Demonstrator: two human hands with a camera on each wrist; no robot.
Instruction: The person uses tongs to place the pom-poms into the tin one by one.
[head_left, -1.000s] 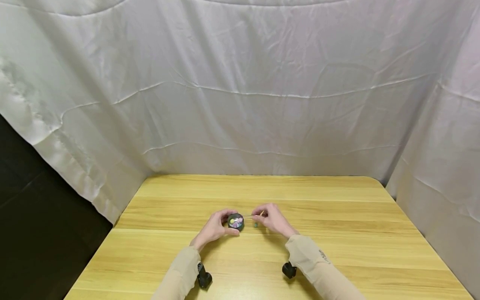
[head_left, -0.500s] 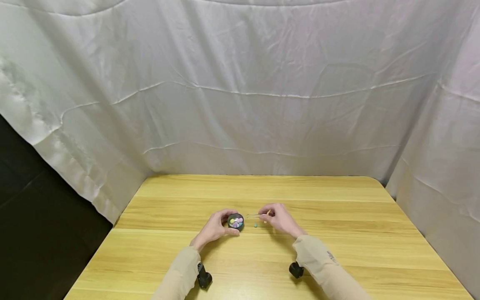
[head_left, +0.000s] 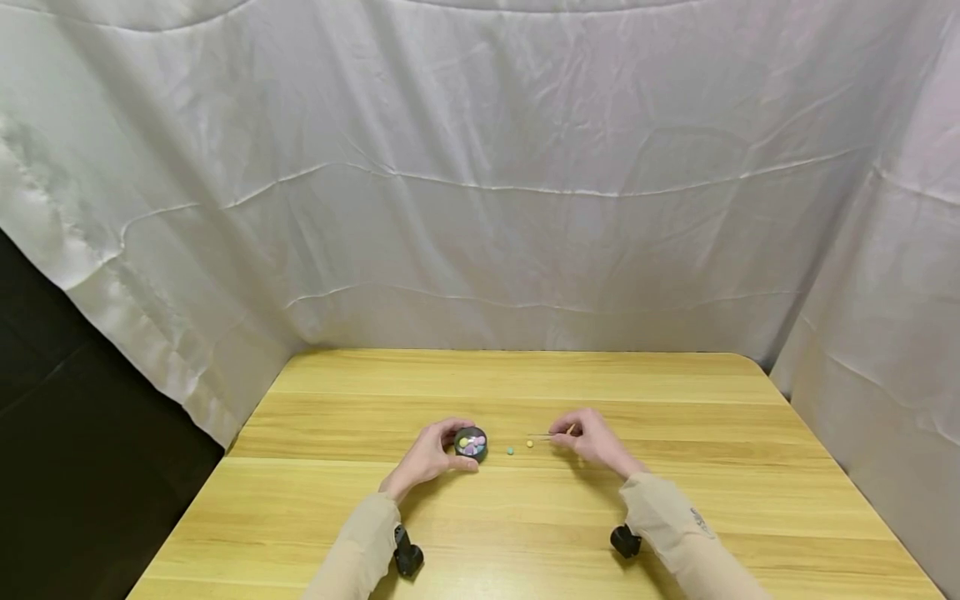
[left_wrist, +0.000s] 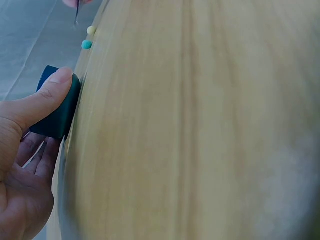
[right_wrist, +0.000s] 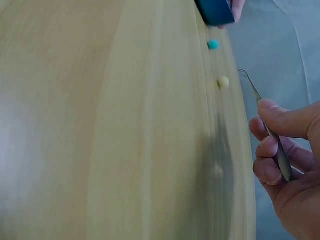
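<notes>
My left hand [head_left: 432,452] holds a small dark round container [head_left: 471,454] on the table, with the thumb on the near side and fingers on the far side. Several pastel pieces, yellow, pink and lilac among them, lie in it. Slim metal tweezers [right_wrist: 283,162] with bent tips are pinched in my right hand [head_left: 588,437]; no ball shows at the tips. Between the hands, a teal ball [head_left: 510,451] lies near the container and a yellow ball [head_left: 529,443] lies closer to the tweezers.
A pale, blurred ball-like spot [right_wrist: 218,171] shows within the right hand's shadow. The wooden table [head_left: 480,525] extends around both hands. Behind it hangs a light grey curtain [head_left: 525,250], and a dark panel [head_left: 67,433] stands at the left.
My right hand has drawn the tweezers away from the container toward the right, exposing the yellow ball on the table. The left hand and container have stayed almost still.
</notes>
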